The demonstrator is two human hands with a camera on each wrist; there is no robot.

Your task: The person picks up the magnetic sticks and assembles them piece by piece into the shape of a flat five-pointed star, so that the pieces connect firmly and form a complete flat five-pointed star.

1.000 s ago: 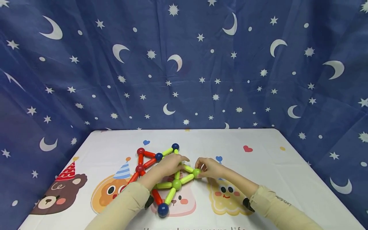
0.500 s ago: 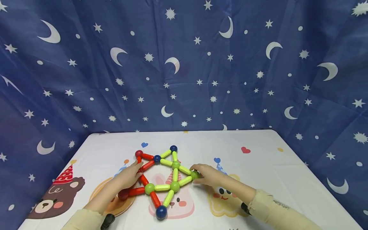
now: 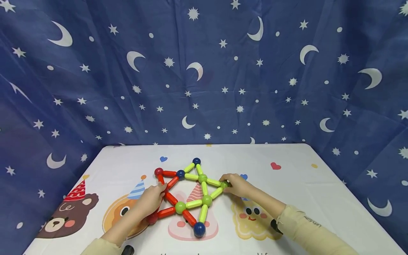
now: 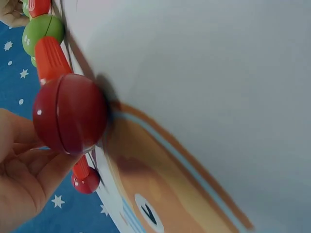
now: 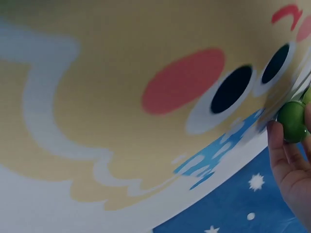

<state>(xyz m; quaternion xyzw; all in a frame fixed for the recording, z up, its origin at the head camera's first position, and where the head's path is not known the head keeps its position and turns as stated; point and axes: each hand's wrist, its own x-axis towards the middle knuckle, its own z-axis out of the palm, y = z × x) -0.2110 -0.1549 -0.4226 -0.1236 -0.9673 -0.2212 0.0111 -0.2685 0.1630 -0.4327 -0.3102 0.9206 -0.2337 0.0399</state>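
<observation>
A flat star of magnetic sticks and balls (image 3: 193, 204) lies on the table, red at left and yellow-green at right. Its outer points carry blue, red and green balls. My left hand (image 3: 149, 200) grips its left side, fingers over an inner joint that they hide. In the left wrist view a big red ball (image 4: 73, 114) stands in front of that hand (image 4: 24, 184). At the right tip, my right hand (image 3: 236, 185) pinches a green ball (image 3: 225, 184). The right wrist view shows the fingers (image 5: 279, 150) around this green ball (image 5: 291, 121).
A white cloth with printed cartoon animals, such as a brown bear (image 3: 68, 214), covers the table (image 3: 287, 198). Behind it hangs a dark blue curtain (image 3: 216, 78) with moons and stars.
My left hand has moved from the star's middle to its left side. The star has turned somewhat anticlockwise, its lower blue ball shifting right. My right hand stays at the green ball.
</observation>
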